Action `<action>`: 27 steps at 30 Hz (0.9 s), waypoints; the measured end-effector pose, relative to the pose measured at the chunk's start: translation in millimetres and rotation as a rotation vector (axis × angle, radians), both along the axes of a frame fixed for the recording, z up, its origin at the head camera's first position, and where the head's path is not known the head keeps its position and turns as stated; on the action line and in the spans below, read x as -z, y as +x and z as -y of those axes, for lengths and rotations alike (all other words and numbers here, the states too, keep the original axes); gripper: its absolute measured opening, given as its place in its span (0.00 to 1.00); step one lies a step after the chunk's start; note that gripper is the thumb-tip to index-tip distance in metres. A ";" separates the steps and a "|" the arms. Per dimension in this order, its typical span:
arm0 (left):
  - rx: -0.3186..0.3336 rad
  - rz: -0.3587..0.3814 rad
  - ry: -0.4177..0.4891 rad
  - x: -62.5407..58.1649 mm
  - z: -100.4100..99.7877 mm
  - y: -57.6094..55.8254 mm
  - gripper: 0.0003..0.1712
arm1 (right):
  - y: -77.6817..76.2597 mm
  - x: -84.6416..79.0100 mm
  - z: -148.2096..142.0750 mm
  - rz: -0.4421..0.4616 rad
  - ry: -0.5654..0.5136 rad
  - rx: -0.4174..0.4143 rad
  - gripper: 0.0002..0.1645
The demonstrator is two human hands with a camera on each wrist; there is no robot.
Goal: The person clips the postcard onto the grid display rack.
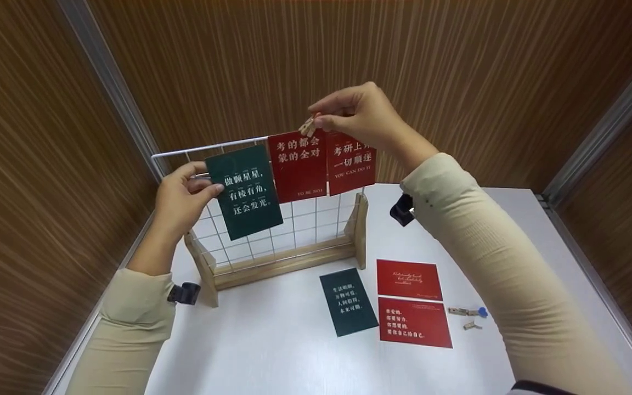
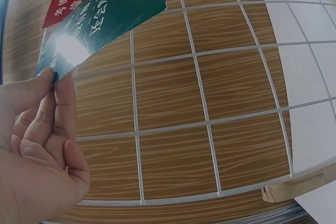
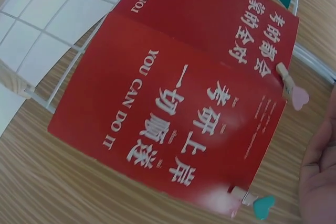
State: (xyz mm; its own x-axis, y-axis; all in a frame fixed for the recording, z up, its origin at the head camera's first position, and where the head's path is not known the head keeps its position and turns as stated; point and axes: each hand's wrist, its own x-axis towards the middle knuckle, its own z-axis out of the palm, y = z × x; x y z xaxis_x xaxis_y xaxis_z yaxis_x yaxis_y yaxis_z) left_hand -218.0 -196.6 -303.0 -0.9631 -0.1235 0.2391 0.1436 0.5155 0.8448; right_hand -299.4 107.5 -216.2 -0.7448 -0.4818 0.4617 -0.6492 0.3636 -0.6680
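Note:
My left hand (image 1: 181,192) pinches a dark green card (image 1: 246,208) by its left edge, thumb in front. White lettering covers the card, which hangs tilted in front of a white wire grid (image 1: 305,219) and overlaps a red card (image 1: 299,175). My right hand (image 1: 368,112) is at the grid's top, thumb and forefinger pinching a small wooden clothespin (image 1: 308,127); its exact contact with the card is hard to see. The right wrist view shows a pink-heart clothespin (image 3: 286,83) on that red card and a green-heart clothespin (image 3: 252,199) on the neighbouring red card (image 3: 152,108).
Wooden feet (image 1: 361,230) support the grid on a white table (image 1: 250,351). Another green card (image 1: 349,302) lies in front, beside two red cards (image 1: 409,280). At the right lie a blue-heart clothespin (image 1: 467,311) and a smaller wooden one (image 1: 472,326). Wood-grain panels (image 1: 212,66) enclose the table.

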 end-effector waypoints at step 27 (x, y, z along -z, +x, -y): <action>-0.009 -0.089 0.006 -1.9 -1.5 -2.9 0.19 | -0.6 -3.4 44.2 0.007 0.076 0.043 0.13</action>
